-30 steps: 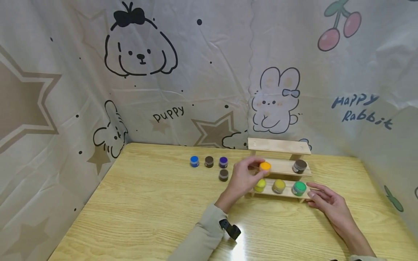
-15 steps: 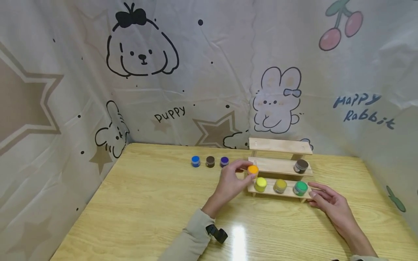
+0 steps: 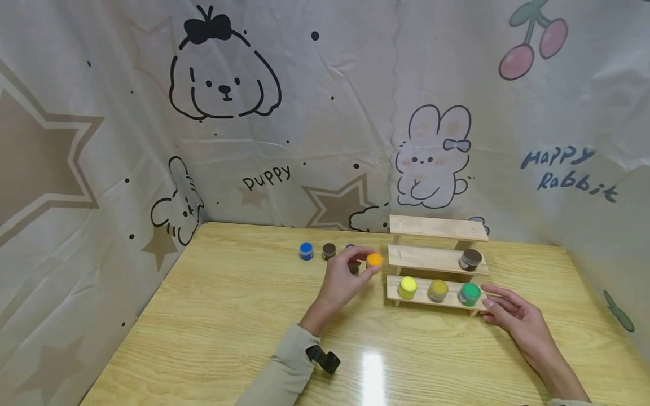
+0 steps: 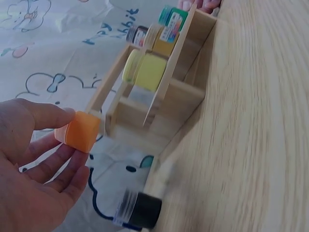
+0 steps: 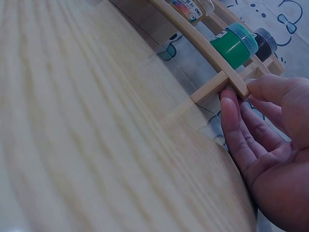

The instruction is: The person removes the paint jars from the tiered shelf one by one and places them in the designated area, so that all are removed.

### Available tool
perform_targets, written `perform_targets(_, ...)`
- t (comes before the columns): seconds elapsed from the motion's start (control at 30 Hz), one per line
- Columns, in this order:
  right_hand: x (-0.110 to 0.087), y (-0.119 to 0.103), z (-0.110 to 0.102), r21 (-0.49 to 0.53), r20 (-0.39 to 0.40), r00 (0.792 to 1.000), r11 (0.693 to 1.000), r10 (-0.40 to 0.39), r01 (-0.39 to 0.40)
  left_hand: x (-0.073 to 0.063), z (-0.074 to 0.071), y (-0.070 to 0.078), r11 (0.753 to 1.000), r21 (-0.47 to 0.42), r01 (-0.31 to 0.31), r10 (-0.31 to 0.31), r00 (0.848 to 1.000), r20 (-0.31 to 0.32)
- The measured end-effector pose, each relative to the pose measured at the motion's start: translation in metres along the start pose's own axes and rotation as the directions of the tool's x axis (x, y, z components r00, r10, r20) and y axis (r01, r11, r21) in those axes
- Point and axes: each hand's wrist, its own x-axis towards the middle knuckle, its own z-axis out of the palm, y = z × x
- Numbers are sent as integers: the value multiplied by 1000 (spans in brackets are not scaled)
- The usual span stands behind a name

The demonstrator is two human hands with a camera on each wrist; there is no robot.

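My left hand (image 3: 339, 285) pinches an orange paint jar (image 3: 374, 261) between thumb and fingers, just left of a three-tier wooden display rack (image 3: 431, 225). In the left wrist view the orange jar (image 4: 79, 131) is held off the table at the fingertips. My right hand (image 3: 520, 321) grips the right end of the rack's bottom tier; the right wrist view has thumb and fingers around that wooden end (image 5: 236, 84). On the bottom tier stand a yellow jar (image 3: 407, 287), an ochre jar (image 3: 438, 290) and a green jar (image 3: 469, 294). One dark brown jar (image 3: 470, 259) sits at the middle tier's right.
Left of the rack on the wooden table (image 3: 228, 293) stand a blue jar (image 3: 306, 251) and a brown jar (image 3: 329, 251). A purple jar (image 3: 350, 246) and a dark jar (image 3: 354, 269) are partly hidden by my left hand. A printed curtain (image 3: 284, 141) hangs behind.
My left hand has carried the orange jar leftward, from over the middle tier's left end to beside the rack. My right hand keeps its place at the rack's right end.
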Motion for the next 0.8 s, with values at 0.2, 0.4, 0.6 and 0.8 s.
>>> perform_targets(0.2, 0, 0, 0, -5, 5, 1000, 1000, -1, 1, -1, -12, -8, 1000, 15, 14, -13, 1000, -27)
perform_targets(0.4, 1, -1, 0, -12, 7, 1000, 1000, -3, 3, -1, -24, -15, 1000, 12, 22, -22, 998, -63)
perform_targets(0.6, 1, 0, -1, -2, 17, 1000, 1000, -13, 13, 0, -35, -23, 996, 16, 83, -81, 993, -87)
perform_targets(0.8, 1, 1, -3, -2, 13, 1000, 1000, -11, 11, -4, -45, -35, 991, -1, 131, -130, 986, -100)
